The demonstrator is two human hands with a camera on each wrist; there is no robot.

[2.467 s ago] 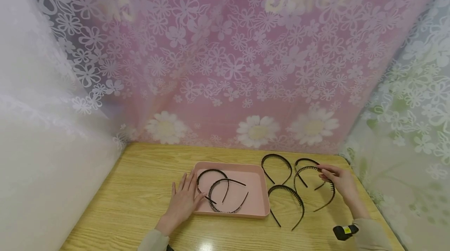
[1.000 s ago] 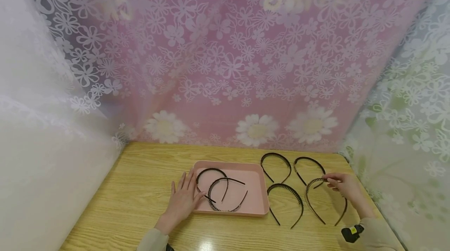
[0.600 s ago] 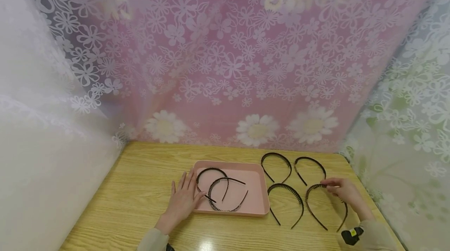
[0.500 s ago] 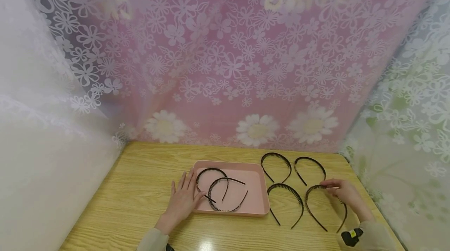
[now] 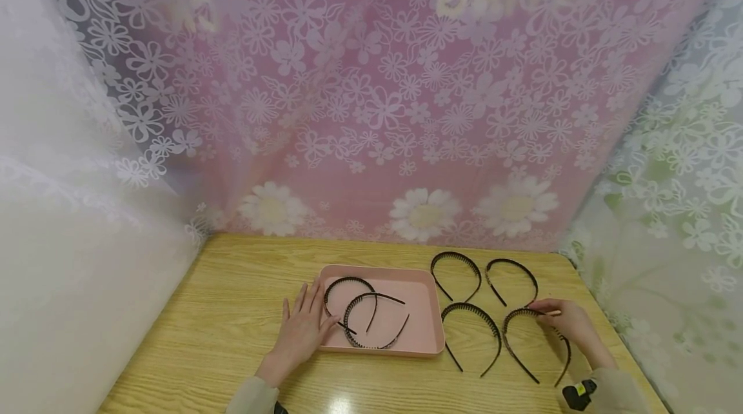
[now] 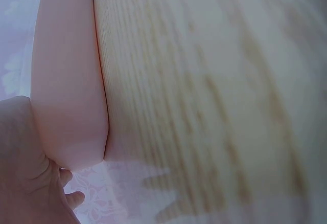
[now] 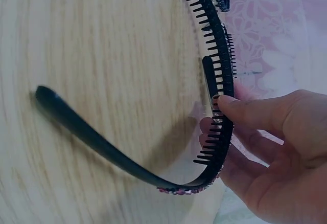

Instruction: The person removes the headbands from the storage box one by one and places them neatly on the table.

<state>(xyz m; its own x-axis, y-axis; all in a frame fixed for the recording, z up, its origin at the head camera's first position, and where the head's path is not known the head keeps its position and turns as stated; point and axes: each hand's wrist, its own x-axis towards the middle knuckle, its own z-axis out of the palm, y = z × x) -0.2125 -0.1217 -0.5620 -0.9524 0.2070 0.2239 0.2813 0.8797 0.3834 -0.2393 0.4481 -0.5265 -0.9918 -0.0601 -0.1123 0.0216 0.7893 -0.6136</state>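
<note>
Pinching a black toothed headband [image 7: 222,55] near the right edge of the wooden table [image 5: 249,285], the right hand [image 5: 565,324] has its thumb and fingertips closed on the top of the arc. The left hand [image 5: 302,335] rests against the left edge of the pink tray [image 5: 419,311], fingers straight and spread, thumb reaching over the rim. Inside, toward the tray's left edge, two overlapping headbands [image 5: 350,279] lie. Three more headbands [image 5: 471,305] lie on the table: two toward its far edge, one just beside the tray's near right corner.
</note>
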